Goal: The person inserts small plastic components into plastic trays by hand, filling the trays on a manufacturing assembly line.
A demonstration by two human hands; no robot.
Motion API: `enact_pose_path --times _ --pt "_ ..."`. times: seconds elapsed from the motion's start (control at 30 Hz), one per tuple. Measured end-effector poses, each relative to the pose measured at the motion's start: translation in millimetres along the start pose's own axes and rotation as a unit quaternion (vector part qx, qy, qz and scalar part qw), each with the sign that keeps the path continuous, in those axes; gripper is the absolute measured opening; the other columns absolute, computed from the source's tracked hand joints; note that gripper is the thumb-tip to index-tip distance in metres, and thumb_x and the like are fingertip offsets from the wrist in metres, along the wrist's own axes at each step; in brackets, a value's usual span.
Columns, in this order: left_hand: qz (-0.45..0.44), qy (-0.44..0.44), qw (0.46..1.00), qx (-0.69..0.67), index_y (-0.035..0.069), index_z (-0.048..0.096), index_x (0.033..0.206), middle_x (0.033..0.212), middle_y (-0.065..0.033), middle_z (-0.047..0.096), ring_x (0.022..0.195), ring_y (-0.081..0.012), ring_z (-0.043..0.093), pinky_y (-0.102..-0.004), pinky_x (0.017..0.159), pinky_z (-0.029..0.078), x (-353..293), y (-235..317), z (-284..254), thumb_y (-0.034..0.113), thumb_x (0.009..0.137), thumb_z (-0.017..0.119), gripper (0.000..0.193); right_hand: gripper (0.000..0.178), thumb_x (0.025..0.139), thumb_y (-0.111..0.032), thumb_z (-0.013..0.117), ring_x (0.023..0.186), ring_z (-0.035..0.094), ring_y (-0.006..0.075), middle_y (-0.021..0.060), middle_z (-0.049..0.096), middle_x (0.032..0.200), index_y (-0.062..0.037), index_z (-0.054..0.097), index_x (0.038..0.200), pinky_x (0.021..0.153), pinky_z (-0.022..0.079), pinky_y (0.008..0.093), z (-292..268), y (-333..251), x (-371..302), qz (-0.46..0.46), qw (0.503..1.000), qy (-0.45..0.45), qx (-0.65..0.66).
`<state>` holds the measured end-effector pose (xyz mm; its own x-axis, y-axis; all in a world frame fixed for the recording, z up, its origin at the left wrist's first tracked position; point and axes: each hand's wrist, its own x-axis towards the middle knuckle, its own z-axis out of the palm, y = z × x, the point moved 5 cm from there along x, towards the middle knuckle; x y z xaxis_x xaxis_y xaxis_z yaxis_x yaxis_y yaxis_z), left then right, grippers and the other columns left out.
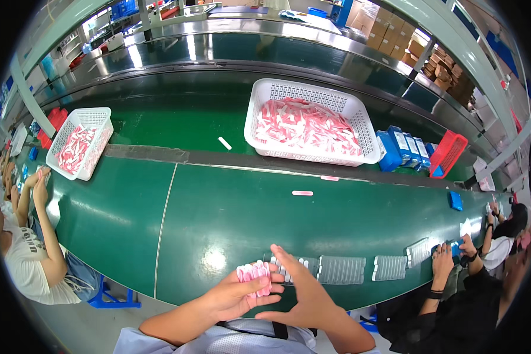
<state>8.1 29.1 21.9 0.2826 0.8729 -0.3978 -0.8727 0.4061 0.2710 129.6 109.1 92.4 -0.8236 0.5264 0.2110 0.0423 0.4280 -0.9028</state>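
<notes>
A bunch of small pink and white flat strips with rounded ends (255,276) lies in my left hand (233,300), thumb across them and fingers curled round from below. Just to its right, my right hand (308,298) is held with thumb and fingers spread and nothing between them. Partly hidden behind that hand is a clear ribbed plastic tray (289,275) with several pale strips in its slots. Right of it on the green table lies a second clear ribbed tray (341,270). A single pink strip (302,193) rests farther back.
A large white basket (312,157) heaped with strips stands at the back; a smaller white basket (94,159) is at left. Blue packs (402,147) and a red basket (448,152) sit at back right. Co-workers work at both sides, one (442,262) near another clear tray (389,268).
</notes>
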Motion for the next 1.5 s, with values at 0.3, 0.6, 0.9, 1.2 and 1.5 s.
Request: enact_pose_path --times 0.3,0.6,0.9,1.2,1.5 --pt "-0.026 0.009 0.998 0.060 -0.004 0.048 0.137 0.133 -0.0188 0.059 0.122 -0.0290 0.061 -0.0426 0.106 0.051 -2 2 0 0.001 0.097 0.059 0.042 0.060 0.078 -0.025 0.084 0.108 0.066 0.0276 0.0124 0.067 0.117 -0.0058 0.059 0.129 0.096 0.051 0.0393 -21 17 -11 0.061 0.996 0.008 -0.063" --pt "-0.029 -0.018 0.984 0.174 -0.005 0.052 0.132 0.125 -0.0193 0.064 0.113 -0.0291 0.066 -0.0430 0.103 0.053 -3 3 13 0.004 0.097 0.061 0.038 0.014 0.080 -0.006 0.079 0.069 0.059 0.0129 0.0056 0.066 0.082 -0.0055 0.076 0.094 0.062 0.046 0.0262 -21 20 2 0.111 0.993 0.029 -0.013" --pt "0.047 0.077 0.969 0.230 -0.006 0.058 0.125 0.115 -0.0217 0.069 0.100 -0.0309 0.072 -0.0388 0.083 0.061 -10 21 -6 0.001 0.094 0.061 0.031 0.014 0.077 -0.001 0.080 0.068 0.061 0.0168 0.0054 0.066 0.080 -0.0051 0.075 0.089 0.061 0.046 0.0288 -55 40 -14 0.047 0.976 0.211 -0.042" --pt "0.021 0.093 0.983 0.160 -0.005 0.053 0.131 0.125 -0.0205 0.064 0.113 -0.0308 0.066 -0.0408 0.094 0.057 -11 14 -15 0.003 0.097 0.059 0.035 0.021 0.074 -0.019 0.081 0.096 0.062 0.0240 0.0037 0.066 0.105 -0.0121 0.075 0.093 0.085 0.046 0.0415 -35 30 -62 -0.033 0.893 0.114 -0.434" --pt "0.013 0.063 0.985 0.158 -0.003 0.055 0.127 0.122 -0.0194 0.065 0.109 -0.0293 0.068 -0.0382 0.091 0.058 -2 9 -14 0.003 0.097 0.061 0.031 0.034 0.073 -0.033 0.081 0.117 0.055 0.0296 0.0077 0.061 0.126 -0.0133 0.074 0.100 0.097 0.039 0.0480 -40 29 -71 0.010 0.915 0.130 -0.381"
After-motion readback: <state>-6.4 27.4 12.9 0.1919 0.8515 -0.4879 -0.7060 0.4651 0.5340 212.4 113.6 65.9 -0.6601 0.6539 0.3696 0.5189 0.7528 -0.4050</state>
